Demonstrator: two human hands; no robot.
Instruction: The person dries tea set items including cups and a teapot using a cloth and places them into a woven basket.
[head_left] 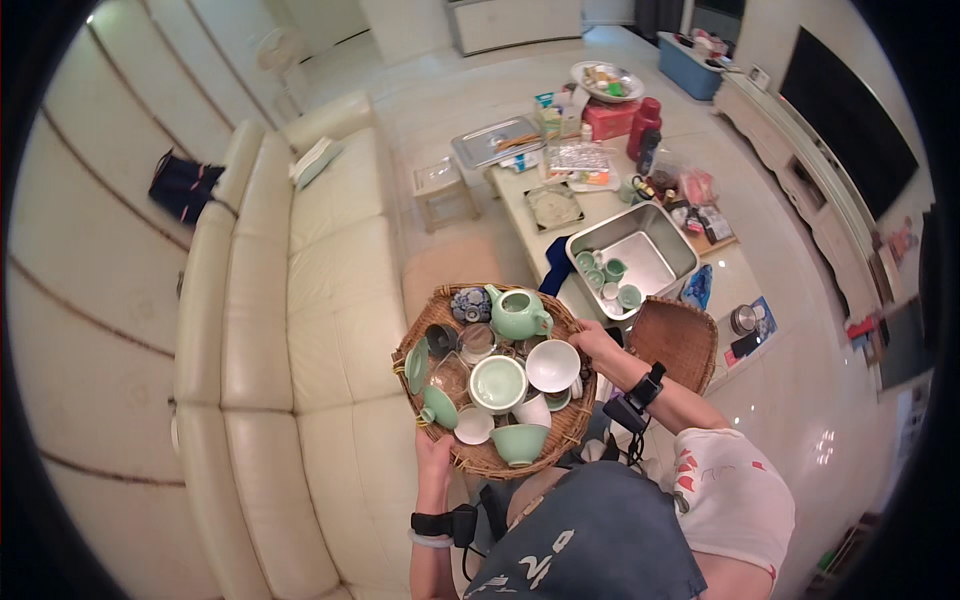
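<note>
A woven basket tray (pixel 478 460) is held in front of me: my left hand (pixel 433 450) grips its lower left rim and my right hand (pixel 598 345) its right rim. It carries a celadon teapot (pixel 518 315), a white bowl (pixel 553 366), a pale green cup (pixel 498 385), a green bowl (pixel 519 442), glass vessels (pixel 449 375) and several other lids and small cups. Beyond it, a steel basin (pixel 655 260) holding several green cups sits on the table (pixel 525 226). An empty brown woven basket (pixel 668 338) lies just right of my right hand.
A cream sofa (pixel 332 290) runs along the left, with a small stool (pixel 437 185) between it and the table. The table also carries a metal tray (pixel 497 135), bottles (pixel 648 130) and many small items. A television cabinet (pixel 780 170) stands along the right wall.
</note>
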